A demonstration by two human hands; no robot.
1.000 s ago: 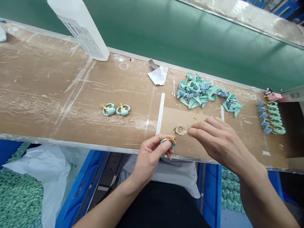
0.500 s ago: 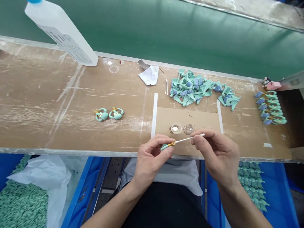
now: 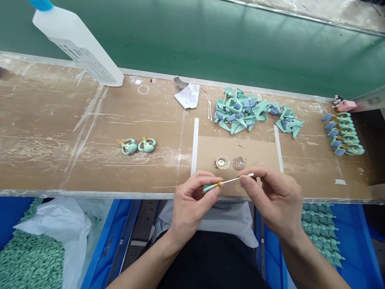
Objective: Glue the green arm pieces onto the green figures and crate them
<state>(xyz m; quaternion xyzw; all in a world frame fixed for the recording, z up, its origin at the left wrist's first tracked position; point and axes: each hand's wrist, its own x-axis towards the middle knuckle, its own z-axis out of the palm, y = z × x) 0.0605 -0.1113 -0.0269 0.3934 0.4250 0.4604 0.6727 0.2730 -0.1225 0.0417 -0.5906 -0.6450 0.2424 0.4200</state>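
Between the thumb and fingers of my left hand [image 3: 195, 200] is a small green plastic piece [image 3: 209, 187] with an orange-yellow end, partly hidden by the fingers. My right hand [image 3: 272, 196] pinches a white cotton swab [image 3: 231, 180], one tip of which meets the orange end. Just beyond the hands sit a small round clear cup [image 3: 222, 162] with some liquid and a wet-looking clear disc [image 3: 238, 163]. Two green ring-shaped pieces with faces [image 3: 147, 145] lie to the left.
A heap of green and purple plastic parts [image 3: 240, 110] lies at the back. Assembled pieces [image 3: 344, 134] line up at the right. Two swabs [image 3: 209, 110], a crumpled scrap [image 3: 189, 96] and a tall white bottle [image 3: 81, 46] stand or lie behind. Blue bins [image 3: 105, 241] flank my lap.
My right hand has shifted slightly left, bringing the swab a little further toward the green piece. The view has tilted a little; my left hand keeps its hold.
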